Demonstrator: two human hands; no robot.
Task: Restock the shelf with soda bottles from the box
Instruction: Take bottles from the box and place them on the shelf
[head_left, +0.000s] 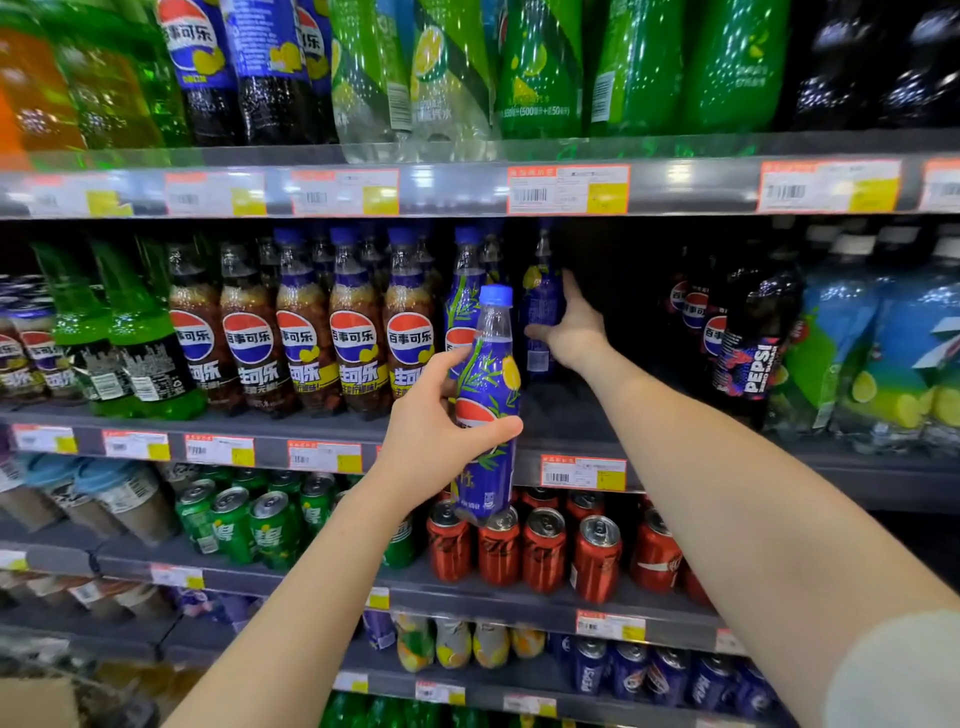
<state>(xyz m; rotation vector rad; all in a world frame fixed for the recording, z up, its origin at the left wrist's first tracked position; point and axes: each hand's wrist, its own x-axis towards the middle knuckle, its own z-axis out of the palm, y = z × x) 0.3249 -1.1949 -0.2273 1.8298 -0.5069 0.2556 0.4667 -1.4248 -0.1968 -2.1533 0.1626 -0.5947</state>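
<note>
Bottles are being put on the grey metal shelf (571, 415), in the dark gap in the middle row. A blue plastic soda bottle with a blue cap and a yellow fruit picture (488, 400) is held upright by the left hand (436, 431), out in front of the shelf edge. The hand is wrapped around the bottle's middle, with the thumb on one side and the fingers on the other.

The right hand (569, 327) is reached deep into the gap. It is closed around another blue soda bottle (541, 306), which stands at the back of the shelf. It looks as if this bottle is being set in place or pushed back.

The box is not seen clearly, so how many bottles are left cannot be told. Much room is seen in the gap, so the job seems far from done.

Next, the back bottle should be let go. Then the held bottle should be stood in front of it. It should be kept upright and not knocked against the brown soda bottles (353, 332) to the left.
</note>
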